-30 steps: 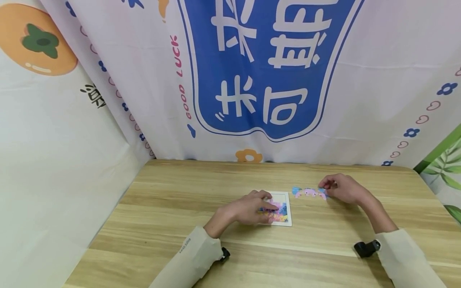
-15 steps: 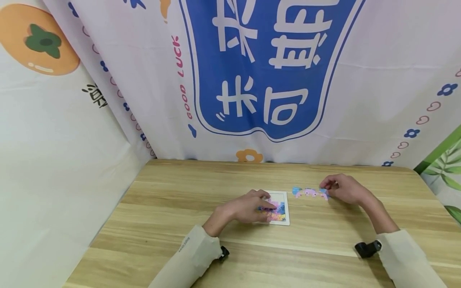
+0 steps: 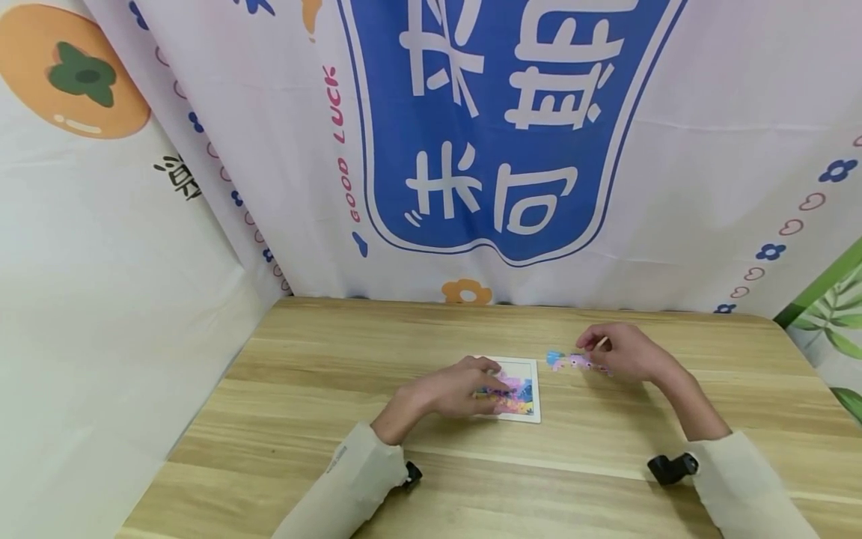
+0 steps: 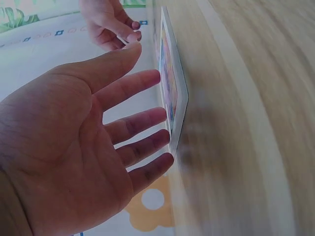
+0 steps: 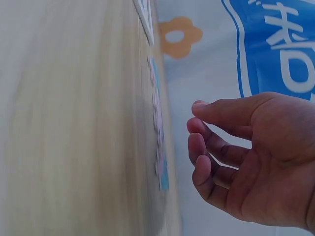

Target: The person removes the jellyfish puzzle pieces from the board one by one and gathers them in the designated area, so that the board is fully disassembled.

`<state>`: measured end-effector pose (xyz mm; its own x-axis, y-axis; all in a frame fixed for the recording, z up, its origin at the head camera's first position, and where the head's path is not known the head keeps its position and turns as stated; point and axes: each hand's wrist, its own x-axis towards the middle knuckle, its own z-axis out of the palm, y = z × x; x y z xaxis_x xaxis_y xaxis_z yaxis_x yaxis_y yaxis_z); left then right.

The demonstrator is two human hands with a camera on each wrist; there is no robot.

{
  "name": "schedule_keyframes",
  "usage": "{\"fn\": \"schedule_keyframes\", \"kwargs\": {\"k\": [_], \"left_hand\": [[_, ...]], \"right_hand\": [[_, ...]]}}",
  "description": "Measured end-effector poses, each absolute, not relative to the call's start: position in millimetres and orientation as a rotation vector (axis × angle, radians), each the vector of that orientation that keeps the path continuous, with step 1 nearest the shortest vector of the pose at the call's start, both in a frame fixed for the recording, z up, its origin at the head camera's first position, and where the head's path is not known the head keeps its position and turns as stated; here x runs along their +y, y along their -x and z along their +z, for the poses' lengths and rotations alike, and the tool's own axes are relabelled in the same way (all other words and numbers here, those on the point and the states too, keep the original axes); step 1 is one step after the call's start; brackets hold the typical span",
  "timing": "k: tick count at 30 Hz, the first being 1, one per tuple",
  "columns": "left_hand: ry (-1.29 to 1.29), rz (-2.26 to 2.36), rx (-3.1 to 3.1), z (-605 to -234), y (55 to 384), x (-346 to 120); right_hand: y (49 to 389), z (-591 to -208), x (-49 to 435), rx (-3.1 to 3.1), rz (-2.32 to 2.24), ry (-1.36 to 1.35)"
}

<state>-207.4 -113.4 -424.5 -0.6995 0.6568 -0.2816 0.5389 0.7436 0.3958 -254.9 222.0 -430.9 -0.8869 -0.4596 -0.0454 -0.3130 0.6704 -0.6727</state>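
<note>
My left hand lies over a colourful jigsaw puzzle in a white frame. In the left wrist view its fingers are spread and fairly straight, with the tips right at the frame. To the right of the frame, a row of pink and blue puzzle pieces lies flat on the table. My right hand hovers over the right end of that row and partly hides it. Seen from the right wrist, its fingers are loosely curled, nothing between them, beside the pieces.
The wooden table reaches back to a printed cloth hanging behind it. Another pale cloth hangs along the left side. A small black device sits at the right cuff, and one is at the left cuff too.
My right hand has moved a little left, from the rightmost piece to above the middle of the row. The left hand has stayed on the puzzle, barely shifting.
</note>
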Motion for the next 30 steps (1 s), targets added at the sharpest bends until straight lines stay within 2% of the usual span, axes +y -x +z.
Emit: {"fn": "schedule_keyframes", "kwargs": {"k": [15,30], "left_hand": [[-0.943,0.431,2.567,-421.8,192.7,-149.8],[-0.927,0.353,2.578,-424.7,182.2,-156.6]], "right_hand": [[251.9,-433.9,162.6,2.629,-0.976,0.736],[246.7,-435.9,123.0,2.537,-0.999,0.786]]}}
